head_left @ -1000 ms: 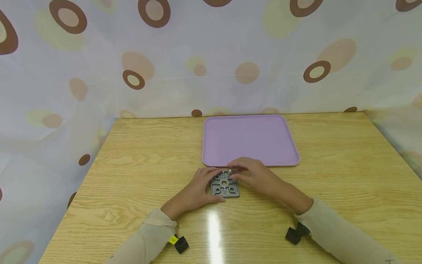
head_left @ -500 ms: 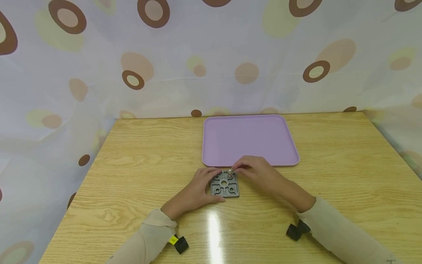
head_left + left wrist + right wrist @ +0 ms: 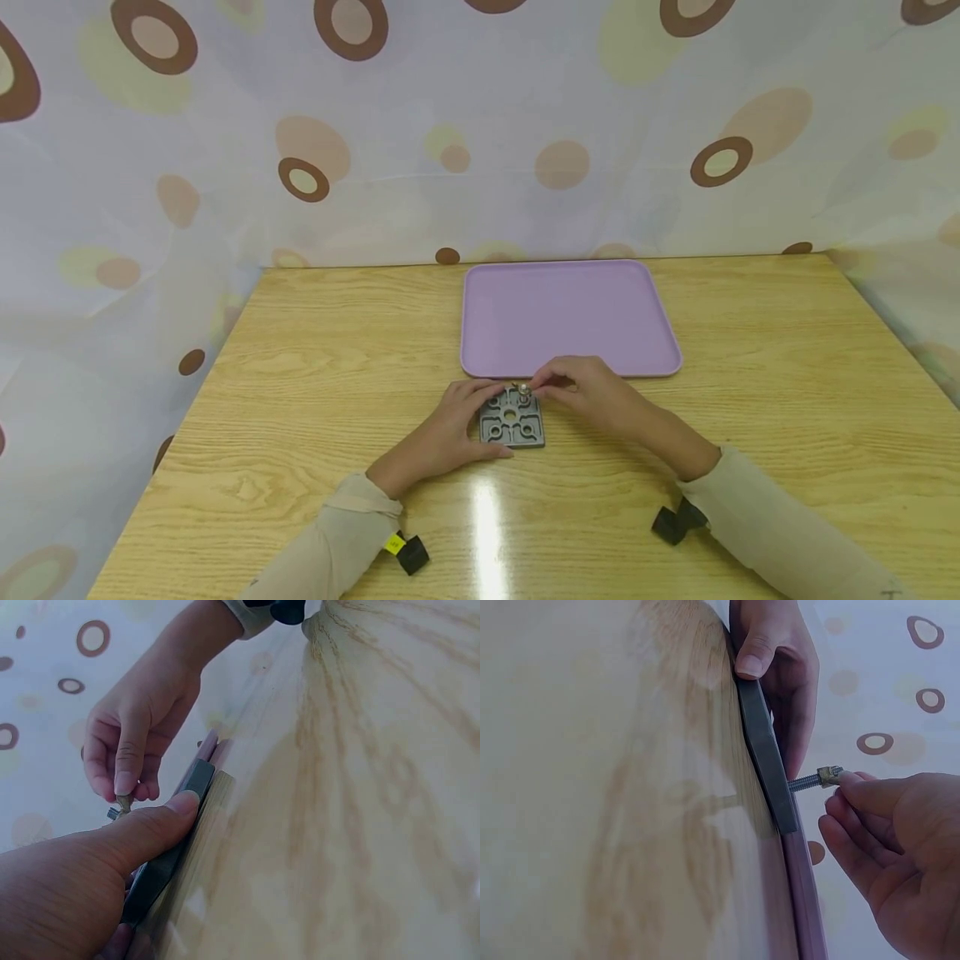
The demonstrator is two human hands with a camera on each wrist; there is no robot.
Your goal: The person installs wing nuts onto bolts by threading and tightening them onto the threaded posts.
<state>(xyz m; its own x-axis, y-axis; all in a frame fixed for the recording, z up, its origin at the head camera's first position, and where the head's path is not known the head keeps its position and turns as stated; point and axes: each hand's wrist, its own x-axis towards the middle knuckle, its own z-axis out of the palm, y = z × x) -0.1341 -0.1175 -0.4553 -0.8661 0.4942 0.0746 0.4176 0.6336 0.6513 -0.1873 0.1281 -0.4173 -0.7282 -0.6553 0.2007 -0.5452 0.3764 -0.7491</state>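
Observation:
A grey square metal plate (image 3: pixel 511 433) with several round holes lies on the table. My left hand (image 3: pixel 450 429) grips it from the left side, thumb at the near edge and fingertips at the far edge. From its far right corner a threaded bolt (image 3: pixel 804 783) stands up. A small brass-coloured wing nut (image 3: pixel 827 776) sits at the bolt's top end. My right hand (image 3: pixel 600 398) pinches the wing nut between thumb and index finger, with its other fingers curled below. In the left wrist view the left thumb (image 3: pixel 161 829) lies along the plate's edge.
Just behind the plate is a purple tray (image 3: pixel 562 317) on the wooden table (image 3: pixel 337 350). A patterned cloth (image 3: pixel 420 200) hangs along the back and both sides. A black wrist device (image 3: pixel 412 556) shows under the left sleeve, another black device (image 3: pixel 670 526) under the right.
My right fingers have shifted slightly right and drawn together into a pinch at the wing nut, whose angle has changed. The left hand and the metal plate have stayed in place.

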